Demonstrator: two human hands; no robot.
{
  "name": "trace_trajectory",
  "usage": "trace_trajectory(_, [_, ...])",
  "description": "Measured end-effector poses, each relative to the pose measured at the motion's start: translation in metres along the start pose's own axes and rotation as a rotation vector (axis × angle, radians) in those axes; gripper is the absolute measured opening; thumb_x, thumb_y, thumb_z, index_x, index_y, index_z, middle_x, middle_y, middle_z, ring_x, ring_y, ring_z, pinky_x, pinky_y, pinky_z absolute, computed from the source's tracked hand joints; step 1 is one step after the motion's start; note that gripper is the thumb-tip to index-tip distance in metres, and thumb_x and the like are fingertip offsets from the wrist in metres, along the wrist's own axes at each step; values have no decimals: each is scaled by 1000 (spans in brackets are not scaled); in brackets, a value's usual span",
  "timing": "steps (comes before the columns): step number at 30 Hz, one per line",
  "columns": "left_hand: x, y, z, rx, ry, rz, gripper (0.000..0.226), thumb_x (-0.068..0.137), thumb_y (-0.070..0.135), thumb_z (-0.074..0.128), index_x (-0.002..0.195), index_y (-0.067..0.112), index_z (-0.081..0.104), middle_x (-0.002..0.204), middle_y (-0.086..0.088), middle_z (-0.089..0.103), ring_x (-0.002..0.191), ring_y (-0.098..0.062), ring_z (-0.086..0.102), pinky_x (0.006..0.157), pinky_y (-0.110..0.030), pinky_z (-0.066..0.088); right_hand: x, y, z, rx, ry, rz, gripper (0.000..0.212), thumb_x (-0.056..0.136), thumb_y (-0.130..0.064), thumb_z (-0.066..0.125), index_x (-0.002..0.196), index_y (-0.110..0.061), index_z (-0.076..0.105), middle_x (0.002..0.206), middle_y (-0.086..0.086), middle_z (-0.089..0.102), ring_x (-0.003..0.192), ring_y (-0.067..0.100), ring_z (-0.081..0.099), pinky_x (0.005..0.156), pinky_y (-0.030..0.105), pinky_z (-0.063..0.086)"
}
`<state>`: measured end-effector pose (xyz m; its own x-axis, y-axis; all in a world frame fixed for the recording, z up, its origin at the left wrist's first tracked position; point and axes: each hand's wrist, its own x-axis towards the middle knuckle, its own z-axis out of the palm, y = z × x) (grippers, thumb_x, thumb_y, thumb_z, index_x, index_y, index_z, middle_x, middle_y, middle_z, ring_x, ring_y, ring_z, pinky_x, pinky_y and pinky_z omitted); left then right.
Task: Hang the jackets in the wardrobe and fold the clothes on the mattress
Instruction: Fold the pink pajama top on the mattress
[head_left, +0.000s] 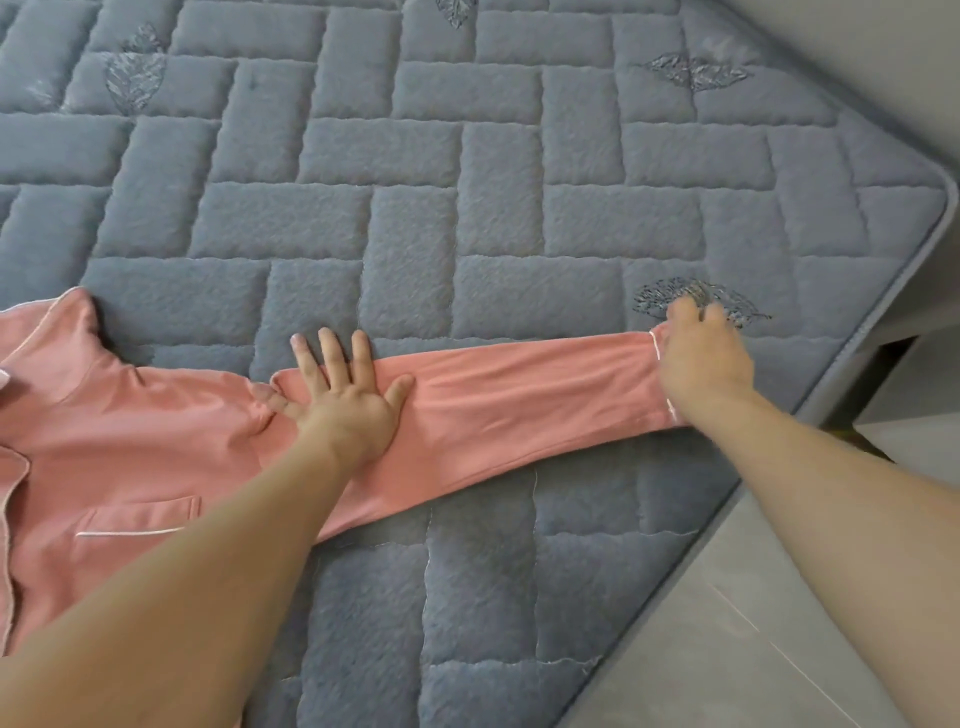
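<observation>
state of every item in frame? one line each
pink shirt: spread flat, unfolded
sleeve: stretched out straight
breast pocket: flat, facing up
left hand: fingers spread, pressing sleeve near shoulder
right hand: holds cuff end
mattress: bare, quilted

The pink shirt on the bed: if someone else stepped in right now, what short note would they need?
Left hand: flat, fingers spread, pressing the sleeve near the shoulder.
Right hand: at the cuff, stretching the sleeve straight; its grip is hidden.
Pink shirt: face up on the grey mattress, pocket showing.
Done: one sleeve smoothed out.
Left: fold the sleeve in, then the body. No jackets or wardrobe in view.
</observation>
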<state>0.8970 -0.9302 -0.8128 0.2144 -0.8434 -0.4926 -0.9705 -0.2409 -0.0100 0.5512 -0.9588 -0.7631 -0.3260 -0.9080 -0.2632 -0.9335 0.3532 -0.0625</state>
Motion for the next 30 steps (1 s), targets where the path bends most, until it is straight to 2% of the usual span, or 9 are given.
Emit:
trace_trajectory(2, [2,-4,4,-37,25,35,88,81,83,-4,154,34,-14,160,4,-29,140,-25,-41,82,-64,-39,-21,-29,16,-54,160,-65,54,91,-10,48,143,-8,36,148,23,29,133,42,32,114,53,22])
trace_trajectory(4, [2,-9,3,-48,25,65,89,80,85,-4,153,36,-14,159,6,-31,138,-22,-43,76,-57,-45,-57,-71,33,35,224,-274,63,93,-24,48,150,-6,29,157,21,18,144,39,21,118,56,5])
trace_trajectory(6, [4,-11,2,-52,13,82,88,79,86,-5,152,39,-17,157,7,-35,137,-21,-44,75,-55,-47,-95,-108,59,95,99,-388,68,97,-42,37,156,-13,19,163,16,6,150,35,9,119,57,-1])
trace_trajectory(8, [6,-13,1,-80,-13,88,86,78,85,-6,151,41,-18,156,8,-37,137,-20,-45,77,-56,-46,-121,-125,89,63,-29,-332,72,98,-54,29,157,-19,6,165,11,-4,151,32,-3,119,58,-5])
trace_trajectory(14, [14,-13,0,-152,-89,76,78,82,80,3,149,47,-19,155,10,-39,138,-20,-44,79,-57,-44,-114,-122,122,-15,84,-278,75,93,-56,25,157,-19,11,164,14,6,151,36,0,117,64,-1])
trace_trajectory(16, [9,-16,-7,-193,-114,113,73,88,76,8,150,47,-17,156,10,-37,139,-20,-42,88,-59,-40,-116,-122,123,-24,72,-282,75,93,-56,23,157,-19,11,164,14,4,151,35,0,117,64,-1])
trace_trajectory(21, [-42,-83,-3,-71,186,390,64,98,61,18,153,44,-9,163,7,-21,148,-19,-25,114,-59,-19,-118,-125,118,-87,76,-272,73,96,-55,13,157,-17,3,164,15,-4,150,35,-5,117,62,-7])
trace_trajectory(26, [-142,-196,67,7,189,165,71,89,63,5,151,37,-17,162,7,-23,146,-16,-27,119,-53,-13,-157,-137,109,-99,11,-268,75,100,-50,26,156,-6,3,162,22,-2,150,40,-2,118,59,1])
trace_trajectory(30, [-210,-262,110,-126,141,37,71,91,64,12,154,36,-5,163,6,-11,152,-21,-5,121,-44,-4,-273,-176,129,-14,-101,-405,81,99,-56,25,156,-3,3,163,21,-3,150,37,-5,120,55,-4])
